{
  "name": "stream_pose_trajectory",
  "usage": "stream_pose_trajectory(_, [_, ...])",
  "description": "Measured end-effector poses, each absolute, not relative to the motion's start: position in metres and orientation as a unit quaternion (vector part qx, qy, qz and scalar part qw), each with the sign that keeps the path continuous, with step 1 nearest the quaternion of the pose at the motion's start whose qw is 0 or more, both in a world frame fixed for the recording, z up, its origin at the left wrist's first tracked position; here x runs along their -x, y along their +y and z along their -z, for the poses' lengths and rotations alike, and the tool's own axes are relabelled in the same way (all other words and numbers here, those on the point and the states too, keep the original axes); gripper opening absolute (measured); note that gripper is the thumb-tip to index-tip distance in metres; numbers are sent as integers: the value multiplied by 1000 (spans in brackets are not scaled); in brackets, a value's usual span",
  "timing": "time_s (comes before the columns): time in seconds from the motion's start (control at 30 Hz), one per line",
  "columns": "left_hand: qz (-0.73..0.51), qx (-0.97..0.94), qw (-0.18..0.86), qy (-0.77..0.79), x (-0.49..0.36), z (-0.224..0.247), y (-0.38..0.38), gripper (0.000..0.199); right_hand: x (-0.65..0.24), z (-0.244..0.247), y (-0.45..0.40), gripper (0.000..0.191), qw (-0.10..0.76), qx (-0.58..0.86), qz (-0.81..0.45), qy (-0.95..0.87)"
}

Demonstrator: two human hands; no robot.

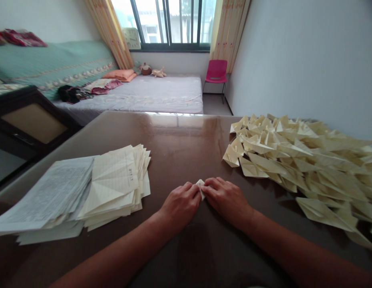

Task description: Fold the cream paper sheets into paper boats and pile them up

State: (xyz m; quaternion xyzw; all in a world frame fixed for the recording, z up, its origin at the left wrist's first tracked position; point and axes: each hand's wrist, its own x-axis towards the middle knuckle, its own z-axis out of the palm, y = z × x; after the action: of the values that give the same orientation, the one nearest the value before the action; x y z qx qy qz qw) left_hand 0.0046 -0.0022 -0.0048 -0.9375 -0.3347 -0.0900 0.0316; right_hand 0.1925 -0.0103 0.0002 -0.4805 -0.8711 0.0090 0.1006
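A small folded piece of cream paper is pinched between my two hands, low over the brown table. My left hand grips its left side with the fingers bent together. From the right, my right hand closes on the other side. Most of the paper is hidden behind the fingers. To the left lies a stack of creased, lined cream sheets, overlapping a stack of printed white sheets. On the right spreads a large heap of folded paper boats.
Beyond the table's far edge is a bed with a pillow and soft toys. A pink chair stands by the right wall. At the left is a dark cabinet, close to the table.
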Motion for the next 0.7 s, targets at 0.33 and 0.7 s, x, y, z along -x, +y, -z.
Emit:
stream_pose_trajectory(0.33, [126,922,67,-360,6,4,-2,18,-197,3,-11,13,133,463,17,-876])
stream_pose_trajectory(0.7, [139,930,61,-336,2,5,-3,18,-197,-1,-11,16,151,426,-5,-892])
